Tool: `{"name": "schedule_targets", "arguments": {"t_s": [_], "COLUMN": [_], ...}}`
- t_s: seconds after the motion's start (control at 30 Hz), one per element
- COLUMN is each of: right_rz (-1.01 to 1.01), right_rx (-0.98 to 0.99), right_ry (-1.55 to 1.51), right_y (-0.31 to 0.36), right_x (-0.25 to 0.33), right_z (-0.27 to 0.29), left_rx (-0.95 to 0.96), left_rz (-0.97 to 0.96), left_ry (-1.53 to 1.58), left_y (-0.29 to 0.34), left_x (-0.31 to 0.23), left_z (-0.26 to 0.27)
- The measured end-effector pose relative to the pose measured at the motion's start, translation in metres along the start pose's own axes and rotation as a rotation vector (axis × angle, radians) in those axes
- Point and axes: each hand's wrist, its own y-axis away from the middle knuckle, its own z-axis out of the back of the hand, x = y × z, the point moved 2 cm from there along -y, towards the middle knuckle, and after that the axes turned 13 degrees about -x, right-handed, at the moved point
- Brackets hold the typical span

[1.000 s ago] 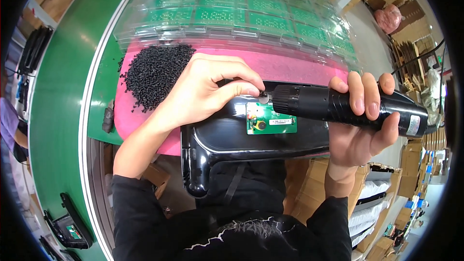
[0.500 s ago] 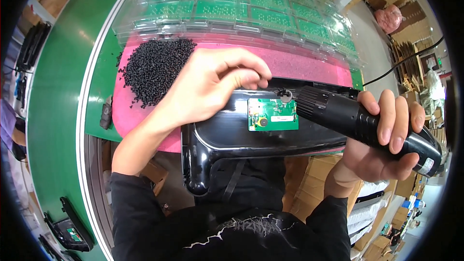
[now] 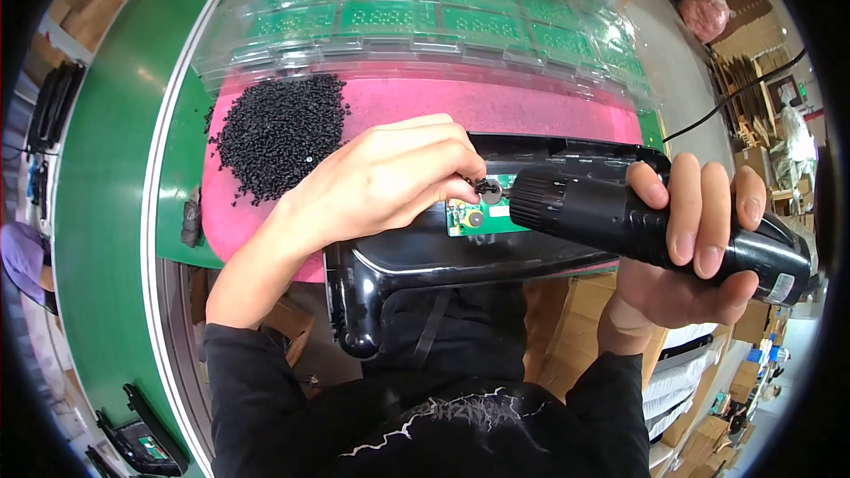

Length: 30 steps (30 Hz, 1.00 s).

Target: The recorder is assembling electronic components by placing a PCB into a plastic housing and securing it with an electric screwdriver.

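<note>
1. Pink mat (image 3: 407,97) on a green bench (image 3: 183,159), bearing a heap of black screws (image 3: 279,137); clear trays (image 3: 390,22) beyond.
2. Black shell (image 3: 443,257) at the mat's near edge; green circuit board (image 3: 475,220) on it, partly hidden.
3. Left hand (image 3: 390,173): thumb and forefinger close together at dark screws (image 3: 484,187) beside a grey disc (image 3: 493,196); whether pinching any, cannot tell.
4. Right hand (image 3: 695,239): fingers wrapped around a black power screwdriver (image 3: 602,217).

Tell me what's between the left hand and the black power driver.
Head view: small black pieces right at the left hand, then a round grey disc by the black power driver.
</note>
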Motion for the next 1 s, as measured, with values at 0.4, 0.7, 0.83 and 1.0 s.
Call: {"name": "schedule_targets", "arguments": {"t_s": [0.4,0.7,0.83,1.0], "right_rz": [-0.016,0.101,0.112,0.111], "right_rx": [0.030,0.027,-0.028,-0.095], "right_ry": [0.098,0.269,0.243,-0.006], "right_y": [-0.001,-0.013,-0.010,-0.002], "right_x": [-0.003,0.016,0.013,0.018], "right_z": [0.002,0.036,0.042,0.020], "left_rx": [0.000,-0.078,0.039,0.195], "left_rz": [-0.045,0.101,0.196,0.150], "left_ry": [-0.173,-0.129,-0.107,-0.060], "left_y": [0.001,0.002,0.005,0.004], "left_x": [-0.002,-0.006,-0.004,-0.004], "left_z": [-0.006,0.001,-0.007,-0.015]}}
